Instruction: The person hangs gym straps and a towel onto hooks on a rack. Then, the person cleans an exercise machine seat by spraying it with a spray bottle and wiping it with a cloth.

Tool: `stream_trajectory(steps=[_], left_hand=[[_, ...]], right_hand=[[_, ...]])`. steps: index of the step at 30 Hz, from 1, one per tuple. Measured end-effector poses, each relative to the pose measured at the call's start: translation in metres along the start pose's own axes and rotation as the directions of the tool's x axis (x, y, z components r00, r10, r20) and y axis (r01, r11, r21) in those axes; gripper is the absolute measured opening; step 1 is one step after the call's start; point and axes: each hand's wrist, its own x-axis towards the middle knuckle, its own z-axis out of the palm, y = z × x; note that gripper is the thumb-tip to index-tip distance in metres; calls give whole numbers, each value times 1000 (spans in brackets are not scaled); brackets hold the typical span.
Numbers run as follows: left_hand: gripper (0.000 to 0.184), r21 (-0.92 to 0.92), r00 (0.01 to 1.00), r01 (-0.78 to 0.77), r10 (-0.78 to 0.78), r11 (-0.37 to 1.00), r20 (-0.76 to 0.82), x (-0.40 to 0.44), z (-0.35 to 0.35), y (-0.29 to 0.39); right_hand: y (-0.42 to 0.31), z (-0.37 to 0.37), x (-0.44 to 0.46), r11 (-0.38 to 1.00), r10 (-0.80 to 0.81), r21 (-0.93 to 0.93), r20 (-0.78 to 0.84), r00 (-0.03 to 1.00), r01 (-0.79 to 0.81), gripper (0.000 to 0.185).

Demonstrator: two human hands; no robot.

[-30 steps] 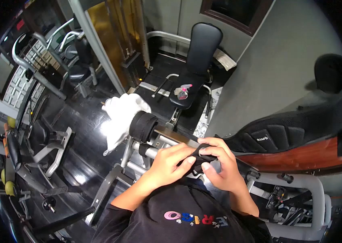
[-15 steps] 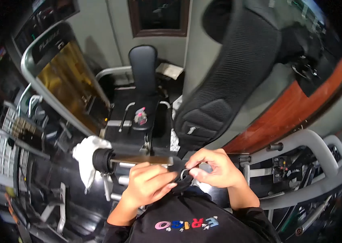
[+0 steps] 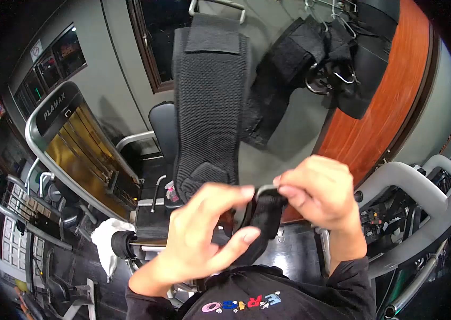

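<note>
A black strap [image 3: 266, 216] with a metal ring [image 3: 266, 190] at its top hangs between my two hands in front of my chest. My right hand [image 3: 319, 194] pinches the ring's right side between thumb and fingers. On the strap's left, my left hand [image 3: 201, 232] has its thumb and index finger spread apart, with the index fingertip beside the ring. Just beyond my hands a long black padded belt [image 3: 209, 106] hangs from a metal hook [image 3: 217, 4] on the wall.
More black straps [image 3: 284, 74] hang at the upper right near a red-brown wooden panel [image 3: 377, 101]. A weight machine [image 3: 78, 144] stands at the left, with a white towel [image 3: 107, 248] below it. A grey metal frame [image 3: 409, 197] is at the right.
The view has swung toward the wall hooks, and the hanging belt now appears upright. Both hands have risen with the strap, and my left thumb and index finger have spread.
</note>
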Motion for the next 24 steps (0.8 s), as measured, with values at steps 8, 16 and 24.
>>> stream_trajectory(steps=[8, 16, 24], left_hand=[[25, -294, 969, -167, 103, 941, -223, 119, 71, -3], [26, -389, 964, -213, 128, 896, -233, 214, 112, -12], [34, 136, 850, -134, 185, 982, -494, 253, 100, -29]], right_hand=[[38, -55, 21, 966, 108, -192, -306, 946, -172, 5], [105, -91, 62, 963, 160, -123, -450, 879, -239, 12], [146, -105, 106, 915, 188, -264, -389, 902, -305, 17]])
